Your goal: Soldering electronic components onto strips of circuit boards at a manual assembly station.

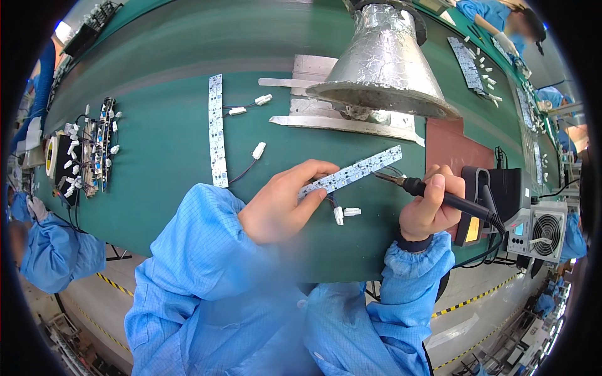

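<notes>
My left hand [285, 203] grips a narrow white circuit board strip [360, 173] at its left end, thumb and fingers closed on it. The strip is tilted up to the right. Dark wires lead from it to white plugs [340, 215] lying below. In my right fist [433, 203] is a soldering iron [461, 202] with a black handle, its metal tip pointing left, close to the strip's right end. Whether the tip touches the board I cannot tell. A second circuit board strip [216, 131] lies upright to the left, with wired white plugs [258, 150] beside it.
A foil-covered fume hood [382, 56] hangs over the far side of the green mat [163, 207]. On the right are a soldering iron stand [480, 188] and a grey soldering station [533, 232]. A stack of wired boards [103, 147] stands left. Other people work on both sides.
</notes>
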`<state>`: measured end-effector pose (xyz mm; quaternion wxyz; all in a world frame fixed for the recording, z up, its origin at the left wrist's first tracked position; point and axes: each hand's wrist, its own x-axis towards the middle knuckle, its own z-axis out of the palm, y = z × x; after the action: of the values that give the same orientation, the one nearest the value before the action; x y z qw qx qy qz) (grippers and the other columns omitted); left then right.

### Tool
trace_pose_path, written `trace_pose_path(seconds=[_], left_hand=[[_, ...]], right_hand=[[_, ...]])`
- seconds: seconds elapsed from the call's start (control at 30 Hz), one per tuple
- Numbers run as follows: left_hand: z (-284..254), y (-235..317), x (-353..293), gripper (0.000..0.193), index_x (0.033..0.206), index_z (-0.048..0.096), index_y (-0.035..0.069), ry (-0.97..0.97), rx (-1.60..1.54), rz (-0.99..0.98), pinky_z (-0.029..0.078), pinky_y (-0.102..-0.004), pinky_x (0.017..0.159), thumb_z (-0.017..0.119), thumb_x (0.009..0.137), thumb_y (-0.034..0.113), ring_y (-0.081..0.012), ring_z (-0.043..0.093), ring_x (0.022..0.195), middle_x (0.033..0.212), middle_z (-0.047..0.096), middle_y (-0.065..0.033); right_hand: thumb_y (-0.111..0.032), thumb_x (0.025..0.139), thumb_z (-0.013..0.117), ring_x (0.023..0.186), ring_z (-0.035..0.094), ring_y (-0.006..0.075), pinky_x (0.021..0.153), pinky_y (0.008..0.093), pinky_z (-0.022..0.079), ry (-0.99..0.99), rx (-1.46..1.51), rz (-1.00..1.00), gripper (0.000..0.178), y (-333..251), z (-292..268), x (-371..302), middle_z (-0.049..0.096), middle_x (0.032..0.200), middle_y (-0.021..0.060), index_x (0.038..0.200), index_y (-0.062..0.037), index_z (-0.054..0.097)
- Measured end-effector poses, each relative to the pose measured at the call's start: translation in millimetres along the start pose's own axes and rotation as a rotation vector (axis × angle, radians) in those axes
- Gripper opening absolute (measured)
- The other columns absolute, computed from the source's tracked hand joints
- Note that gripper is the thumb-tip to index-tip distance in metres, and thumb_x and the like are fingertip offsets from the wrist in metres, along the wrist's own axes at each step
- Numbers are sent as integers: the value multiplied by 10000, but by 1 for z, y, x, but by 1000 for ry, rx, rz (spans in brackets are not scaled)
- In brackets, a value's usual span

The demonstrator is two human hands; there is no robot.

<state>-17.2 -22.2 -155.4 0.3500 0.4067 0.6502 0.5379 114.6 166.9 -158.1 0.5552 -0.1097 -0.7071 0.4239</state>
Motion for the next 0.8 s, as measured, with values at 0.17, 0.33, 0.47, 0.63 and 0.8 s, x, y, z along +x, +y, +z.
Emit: trace_pose_path(seconds=[0.17, 0.33, 0.47, 0.63, 0.8], left_hand=[[-1, -1, 0, 324, 1245, 520, -25, 1, -11, 0, 457, -330, 935, 501, 922, -20, -221, 602, 1048, 1113, 628, -154], [2, 1, 1, 326, 1246, 520, -24, -2, 0, -5, 456, -330, 934, 501, 921, -26, -218, 601, 1038, 1093, 627, -149], [1, -1, 0, 328, 1246, 521, -23, 1, -9, 1, 456, -331, 935, 503, 918, -29, -220, 602, 1036, 1086, 626, -150], [0, 1, 1, 333, 1247, 520, -22, -5, 10, 5, 457, -331, 935, 505, 915, -31, -224, 603, 1035, 1085, 626, -153], [-1, 1, 0, 333, 1250, 519, -21, -5, 12, -9, 456, -327, 932, 504, 917, -30, -220, 602, 1029, 1083, 625, -150]], right_hand=[[-54, 913, 480, 615, 346, 113, 573, 278, 318, -9, 7, -19, 138, -1, 2, 2, 399, 637, 28, 780, -33, 444], [-58, 914, 485, 616, 353, 115, 565, 277, 314, -12, 5, 5, 134, 0, -2, 0, 407, 640, 32, 788, -25, 454], [-61, 914, 487, 614, 359, 117, 561, 277, 316, -23, -7, -18, 125, 1, 0, 0, 413, 642, 35, 799, -19, 465], [-70, 912, 503, 621, 376, 120, 572, 276, 335, -20, -10, -4, 115, 0, 0, -1, 443, 657, 43, 814, -17, 477], [-69, 912, 504, 623, 378, 118, 576, 278, 342, -30, -2, -3, 115, 0, 0, 0, 448, 658, 42, 812, -18, 480]])
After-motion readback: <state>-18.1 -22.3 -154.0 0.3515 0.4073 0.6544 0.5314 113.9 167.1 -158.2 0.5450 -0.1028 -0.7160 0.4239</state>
